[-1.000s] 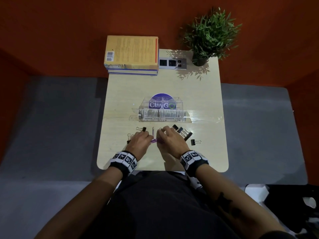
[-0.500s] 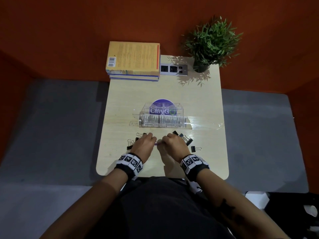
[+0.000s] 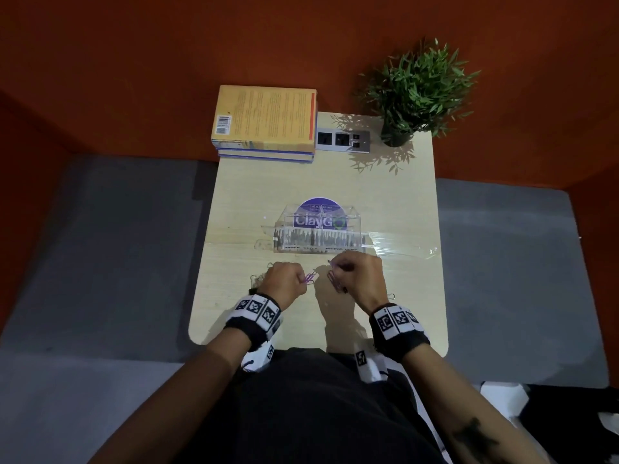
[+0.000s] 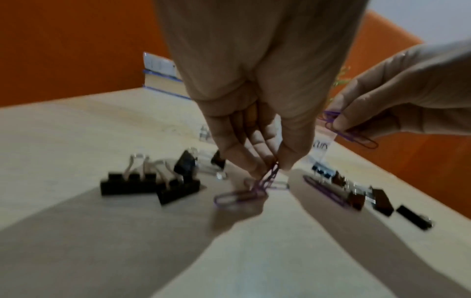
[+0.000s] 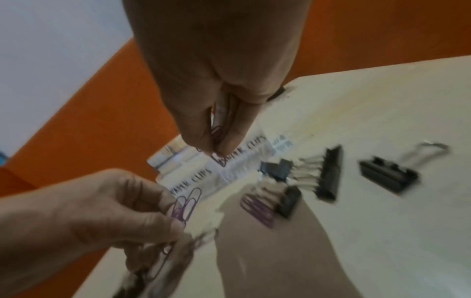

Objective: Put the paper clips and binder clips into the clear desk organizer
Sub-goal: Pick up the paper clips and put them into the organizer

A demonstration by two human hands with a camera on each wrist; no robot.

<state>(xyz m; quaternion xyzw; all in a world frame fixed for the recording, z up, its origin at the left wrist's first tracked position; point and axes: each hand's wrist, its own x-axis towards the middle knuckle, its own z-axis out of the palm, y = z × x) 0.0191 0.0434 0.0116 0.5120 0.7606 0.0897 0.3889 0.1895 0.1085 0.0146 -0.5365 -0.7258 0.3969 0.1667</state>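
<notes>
Pinching purple paper clips (image 3: 308, 278), both hands, left hand (image 3: 284, 278) and right hand (image 3: 359, 274), grip theirs; the clear desk organizer (image 3: 318, 229) sits just beyond the fingers, nearer the right.

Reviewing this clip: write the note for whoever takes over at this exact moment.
Left hand pinches purple paper clips. Right hand pinches more purple clips. One purple clip and all the binder clips lie on the desk, in front of the organizer.
Done: nothing seems to be in the organizer yet.
Left: drop the held clips in, then the remaining paper clip and the binder clips.
</notes>
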